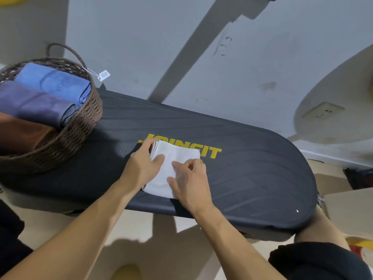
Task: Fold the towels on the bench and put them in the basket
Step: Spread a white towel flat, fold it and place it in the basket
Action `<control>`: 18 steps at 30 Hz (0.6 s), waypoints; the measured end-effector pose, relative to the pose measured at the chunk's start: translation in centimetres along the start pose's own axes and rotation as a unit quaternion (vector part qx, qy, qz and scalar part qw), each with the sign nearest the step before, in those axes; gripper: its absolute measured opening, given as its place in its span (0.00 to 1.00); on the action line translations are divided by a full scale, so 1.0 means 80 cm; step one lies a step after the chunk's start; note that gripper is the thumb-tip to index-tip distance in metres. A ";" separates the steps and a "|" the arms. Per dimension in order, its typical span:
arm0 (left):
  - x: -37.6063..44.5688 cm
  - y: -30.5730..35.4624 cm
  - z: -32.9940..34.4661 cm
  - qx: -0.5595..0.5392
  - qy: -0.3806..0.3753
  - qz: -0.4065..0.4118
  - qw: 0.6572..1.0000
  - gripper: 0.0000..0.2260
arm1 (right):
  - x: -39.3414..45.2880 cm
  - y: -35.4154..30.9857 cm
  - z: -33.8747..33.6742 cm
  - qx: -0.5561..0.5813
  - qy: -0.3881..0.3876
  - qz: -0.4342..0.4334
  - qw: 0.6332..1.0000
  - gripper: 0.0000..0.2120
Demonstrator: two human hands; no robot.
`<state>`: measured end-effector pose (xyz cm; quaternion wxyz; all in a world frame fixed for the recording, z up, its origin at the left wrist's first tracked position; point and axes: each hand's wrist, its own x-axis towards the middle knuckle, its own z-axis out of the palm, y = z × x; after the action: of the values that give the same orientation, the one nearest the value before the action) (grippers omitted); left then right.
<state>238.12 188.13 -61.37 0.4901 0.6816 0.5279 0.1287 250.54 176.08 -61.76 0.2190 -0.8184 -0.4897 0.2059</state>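
A: Towel position?
B: White towel (pixel 173 168), folded small, lies mid-worktop (pixel 252 168) on the dark padded surface, partly covering the yellow lettering (pixel 210 153).
A: Hands?
B: Left hand (pixel 144 164) rests on the towel's left edge, fingers fairly straight, thumb lying on the cloth. Right hand (pixel 189 178) sits on the towel's near right part, forefinger extended flat onto the cloth, other fingers curled under. Cannot tell whether it pinches any fabric.
A: Basket?
B: Woven basket (pixel 80 126) stands at the worktop's left end, well apart from the white towel. Inside: a blue towel (pixel 52 81), a purple towel (pixel 34 104) just beside it, and something brown (pixel 22 130) nearest the camera. A paper tag (pixel 104 75) hangs off the handle.
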 end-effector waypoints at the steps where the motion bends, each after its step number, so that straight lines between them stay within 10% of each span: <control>1: -0.002 -0.003 0.000 0.072 0.025 0.028 0.997 0.18 | 0.000 0.001 0.003 -0.011 0.002 0.004 1.000 0.22; 10: -0.015 0.003 -0.014 0.249 -0.095 -0.046 0.963 0.21 | -0.005 0.003 0.005 0.016 0.037 0.079 0.996 0.28; 18: -0.047 0.005 0.004 0.277 -0.037 -0.069 0.958 0.21 | -0.015 -0.002 -0.010 0.177 0.046 0.305 0.935 0.39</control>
<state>237.01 184.78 -59.89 0.3085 0.7570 0.5701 -0.0817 250.31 174.95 -60.86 0.3089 -0.8850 -0.1620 0.3084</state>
